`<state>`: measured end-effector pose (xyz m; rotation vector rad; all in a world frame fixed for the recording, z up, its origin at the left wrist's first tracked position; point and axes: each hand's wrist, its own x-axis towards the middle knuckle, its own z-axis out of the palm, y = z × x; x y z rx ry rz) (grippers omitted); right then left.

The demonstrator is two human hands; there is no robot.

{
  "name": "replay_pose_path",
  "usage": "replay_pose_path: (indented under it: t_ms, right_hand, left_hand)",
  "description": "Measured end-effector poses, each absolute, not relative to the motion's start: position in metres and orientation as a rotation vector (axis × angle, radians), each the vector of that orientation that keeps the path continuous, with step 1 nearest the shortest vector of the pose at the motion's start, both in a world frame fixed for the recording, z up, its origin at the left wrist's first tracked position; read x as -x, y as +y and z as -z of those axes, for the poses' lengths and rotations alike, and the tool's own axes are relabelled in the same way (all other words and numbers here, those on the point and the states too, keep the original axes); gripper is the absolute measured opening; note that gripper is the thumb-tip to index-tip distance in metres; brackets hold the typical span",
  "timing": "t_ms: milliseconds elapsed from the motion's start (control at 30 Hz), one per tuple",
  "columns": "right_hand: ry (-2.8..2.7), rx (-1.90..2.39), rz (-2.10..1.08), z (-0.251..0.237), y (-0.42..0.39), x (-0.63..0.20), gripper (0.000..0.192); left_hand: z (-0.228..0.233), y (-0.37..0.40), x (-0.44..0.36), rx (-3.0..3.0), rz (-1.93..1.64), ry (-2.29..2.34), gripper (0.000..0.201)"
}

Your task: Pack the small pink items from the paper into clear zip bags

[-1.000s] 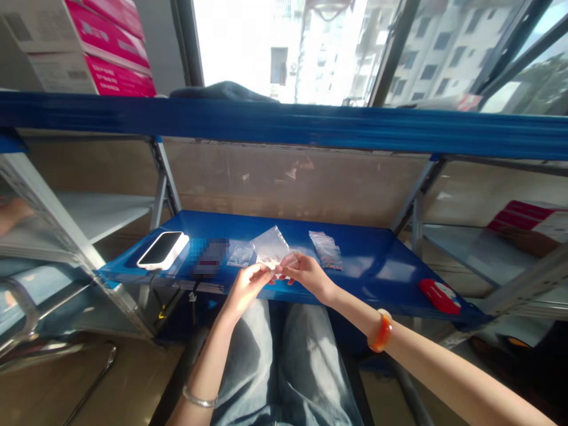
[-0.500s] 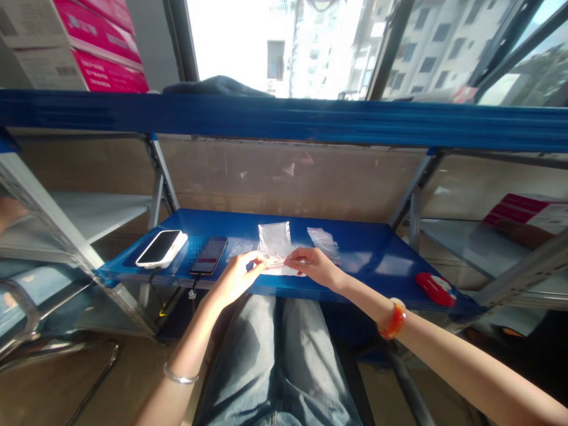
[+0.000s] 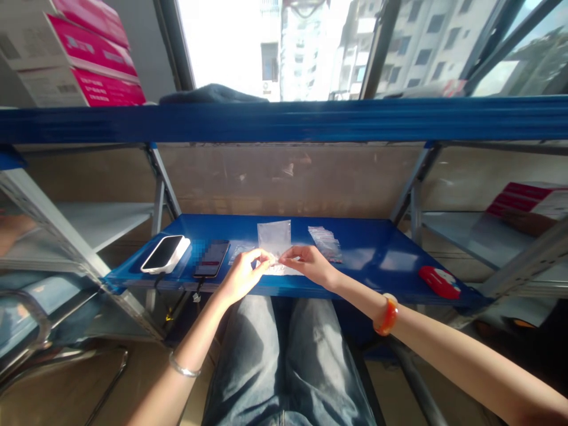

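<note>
My left hand and my right hand meet over the front of the blue shelf, their fingertips pinched close together. What lies between the fingers is too small and blurred to make out. Right behind them is a clear plastic bag, flat on the shelf. Whitish material shows under and beside the fingertips. To the right lies a fanned row of small clear plastic bags. More clear plastic is just left of my fingers, partly covered by my left hand.
On the blue shelf, a white-cased device and a phone lie at left, with cables hanging down. A red and white object sits at the right end. An upper blue beam crosses above. Other people's hands show at both sides.
My fingertips have come closer together; the pinkish strip that showed between them is now mostly hidden. The view has shifted slightly.
</note>
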<state>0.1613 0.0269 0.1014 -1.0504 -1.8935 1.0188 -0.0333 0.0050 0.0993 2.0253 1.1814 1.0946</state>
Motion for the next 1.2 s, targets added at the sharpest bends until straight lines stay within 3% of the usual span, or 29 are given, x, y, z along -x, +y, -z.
replay_pose_path:
  t_ms: [467,667,800,933,1033,1200]
  right_hand:
    - [-1.924,1.040,-0.974,-0.096,0.040,-0.137,0.024]
    - [-1.742,1.049,-1.306,-0.090,0.055,-0.118,0.025]
    - [-1.648,1.063,-1.368,-0.081,0.072,-0.100,0.030]
    - [-1.644,1.198,-1.233,-0.065,0.090,-0.079,0.047]
    - [-1.744,1.385,-1.014,-0.049,0.096,-0.066,0.061]
    - [-2.142,1.456,-0.596,-0.028,0.084,-0.052,0.053]
  left_hand:
    - [-0.094,0.014,0.042,-1.967,-1.120,1.241,0.026]
    - [-0.085,0.027,0.065,-1.670,-1.168,1.309,0.025]
    - [-0.074,0.043,0.078,-1.495,-1.258,1.392,0.026]
    - [-0.058,0.065,0.088,-1.510,-1.316,1.616,0.032]
    - [-0.044,0.081,0.095,-1.684,-1.124,1.956,0.029]
    - [-0.022,0.087,0.098,-1.728,-0.846,2.178,0.027]
